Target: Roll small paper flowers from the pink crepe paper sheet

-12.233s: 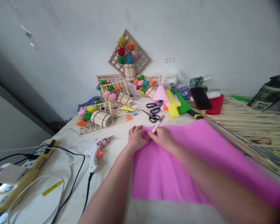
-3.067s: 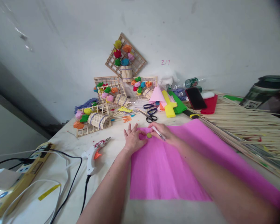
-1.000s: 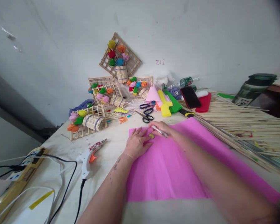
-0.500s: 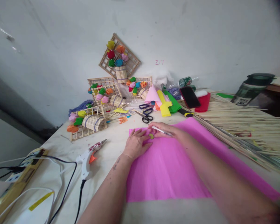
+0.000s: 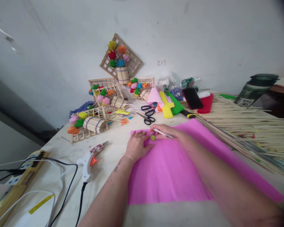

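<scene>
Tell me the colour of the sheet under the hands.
Bright pink, slightly purplish: the sheet shows best in the head view.

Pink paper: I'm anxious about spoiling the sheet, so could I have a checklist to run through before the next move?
1. Sheet steadied: ok, the left hand rests on the pink paper.
2. Pen in hand: ok, held in the fingers of the right hand.
3. Yellow disc on the sheet: ok, visible between the hands.
4. Sheet smooth: not ok, soft creases show.
5. Glue gun off the sheet: ok, lying to its left.
6. Pen marks on the sheet: cannot tell, too small.
</scene>
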A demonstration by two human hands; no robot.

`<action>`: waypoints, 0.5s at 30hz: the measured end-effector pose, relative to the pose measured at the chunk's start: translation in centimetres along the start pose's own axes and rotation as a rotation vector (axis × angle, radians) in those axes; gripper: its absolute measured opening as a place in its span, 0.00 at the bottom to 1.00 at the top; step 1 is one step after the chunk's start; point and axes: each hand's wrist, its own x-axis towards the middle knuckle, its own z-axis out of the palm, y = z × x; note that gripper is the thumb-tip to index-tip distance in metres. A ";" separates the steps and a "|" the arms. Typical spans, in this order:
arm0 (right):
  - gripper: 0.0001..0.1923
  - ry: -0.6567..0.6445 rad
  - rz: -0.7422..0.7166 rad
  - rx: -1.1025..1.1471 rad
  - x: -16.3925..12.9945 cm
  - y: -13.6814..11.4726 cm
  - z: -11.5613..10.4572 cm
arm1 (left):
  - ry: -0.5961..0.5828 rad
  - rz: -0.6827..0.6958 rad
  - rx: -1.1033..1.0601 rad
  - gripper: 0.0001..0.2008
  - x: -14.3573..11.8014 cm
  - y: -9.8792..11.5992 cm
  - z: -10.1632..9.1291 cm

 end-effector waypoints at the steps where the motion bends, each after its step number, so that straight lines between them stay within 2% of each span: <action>1: 0.10 0.002 -0.012 -0.012 0.0 0.0 0.0 | 0.004 -0.005 -0.001 0.21 0.0 0.0 0.0; 3: 0.08 0.006 0.004 0.008 0.1 0.1 0.2 | 0.019 -0.007 -0.003 0.21 0.0 0.0 0.0; 5: 0.05 0.020 0.080 0.087 0.4 0.1 0.5 | 0.037 0.004 -0.007 0.20 0.0 0.1 0.0; 9: 0.07 0.031 0.219 0.261 1.1 0.5 0.9 | 0.035 0.074 0.005 0.17 -0.1 0.1 0.1; 15: 0.04 0.083 0.155 0.226 0.3 -0.9 1.0 | 0.003 0.111 0.043 0.15 -0.1 0.0 0.0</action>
